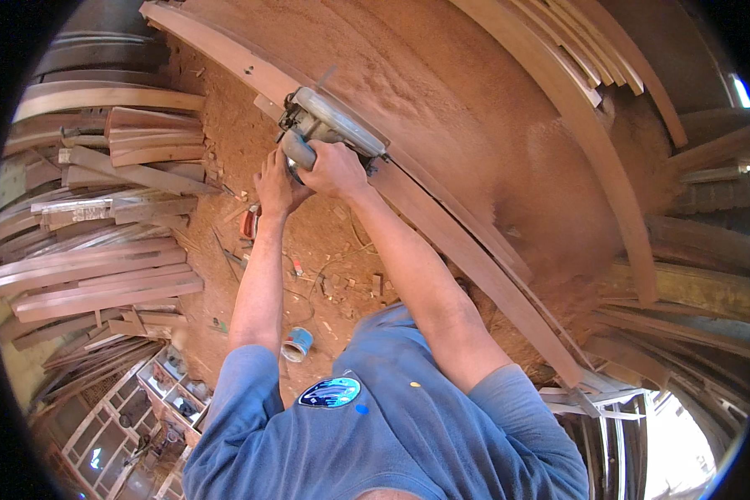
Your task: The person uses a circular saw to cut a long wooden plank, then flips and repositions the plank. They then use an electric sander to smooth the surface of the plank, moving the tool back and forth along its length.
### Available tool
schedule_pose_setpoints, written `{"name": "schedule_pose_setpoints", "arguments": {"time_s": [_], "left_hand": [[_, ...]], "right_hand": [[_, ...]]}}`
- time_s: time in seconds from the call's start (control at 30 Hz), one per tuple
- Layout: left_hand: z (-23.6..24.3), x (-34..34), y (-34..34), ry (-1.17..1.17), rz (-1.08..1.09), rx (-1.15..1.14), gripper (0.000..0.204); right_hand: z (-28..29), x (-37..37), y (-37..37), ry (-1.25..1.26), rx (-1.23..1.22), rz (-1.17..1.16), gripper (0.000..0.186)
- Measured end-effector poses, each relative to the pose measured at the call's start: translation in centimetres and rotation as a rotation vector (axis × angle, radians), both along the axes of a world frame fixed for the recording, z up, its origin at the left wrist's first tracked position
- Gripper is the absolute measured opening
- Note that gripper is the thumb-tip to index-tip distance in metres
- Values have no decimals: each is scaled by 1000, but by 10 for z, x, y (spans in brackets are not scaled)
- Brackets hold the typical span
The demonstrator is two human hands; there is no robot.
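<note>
- While both arms reached up from the lower edge, the right hand (pixel 339 169) was closed around the grey handle (pixel 297 150) of the saw (pixel 333 119), just above the middle of the frame, its fingers mostly hidden from view.
- Just to its left, the left hand (pixel 277 179) was at the saw's near side, fingers partly bent and thumb toward the right hand; whether it had a firm hold there I could not tell.
- The saw sat on the plank (pixel 421 204), which ran aslant from the upper left of the frame to the lower right.
- From the saw's right end, a dark gap ran down toward the lower right, between the plank and a narrow strip (pixel 492 246) on its upper side.
- Reddish sawdust (pixel 442 92) covered the ground in the upper middle.
- Left of centre, a red tool (pixel 249 222) lay near the left forearm, among chips.
- Below the middle, a blue can (pixel 297 344) lay between the forearms, near the blue shirt (pixel 425 425).
- Stacked boards (pixel 154 137) filled the left side.
- At the upper right, a long board (pixel 596 137) curved down the frame.
- At the lower left was a divided box (pixel 168 382) with small things in it.
</note>
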State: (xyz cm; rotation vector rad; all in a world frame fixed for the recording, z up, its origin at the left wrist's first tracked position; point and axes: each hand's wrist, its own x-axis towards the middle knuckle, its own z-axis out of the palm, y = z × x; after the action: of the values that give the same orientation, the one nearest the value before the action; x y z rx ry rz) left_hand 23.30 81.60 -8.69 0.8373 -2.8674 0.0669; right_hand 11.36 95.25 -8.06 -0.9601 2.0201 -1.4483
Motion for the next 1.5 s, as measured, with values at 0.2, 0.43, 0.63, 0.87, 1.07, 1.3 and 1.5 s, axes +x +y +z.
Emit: {"name": "schedule_pose_setpoints", "arguments": {"time_s": [0.2,0.43,0.63,0.87,1.07,1.3,1.5], "left_hand": [[-2,-4,-6,14,-5,-18,114],[-7,-3,-20,13,-10,-35,114],[-10,-3,-27,-23,7,-33,113],[-9,-5,-35,-13,3,3,113],[-14,-11,-44,-22,12,-4,115],[-18,-11,-56,-18,-3,-25,108],[-26,-12,-76,-29,31,-57,104]], "right_hand": [[-2,-4,-8,-7,27,17,34],[-1,-4,-15,-14,9,4,32],[-6,-5,-22,11,6,1,33],[-13,-7,-34,-2,-14,11,34],[-18,-11,-43,14,-13,8,34],[-20,-11,-51,-5,-9,12,33],[-23,-12,-66,7,-33,-2,33]]}}
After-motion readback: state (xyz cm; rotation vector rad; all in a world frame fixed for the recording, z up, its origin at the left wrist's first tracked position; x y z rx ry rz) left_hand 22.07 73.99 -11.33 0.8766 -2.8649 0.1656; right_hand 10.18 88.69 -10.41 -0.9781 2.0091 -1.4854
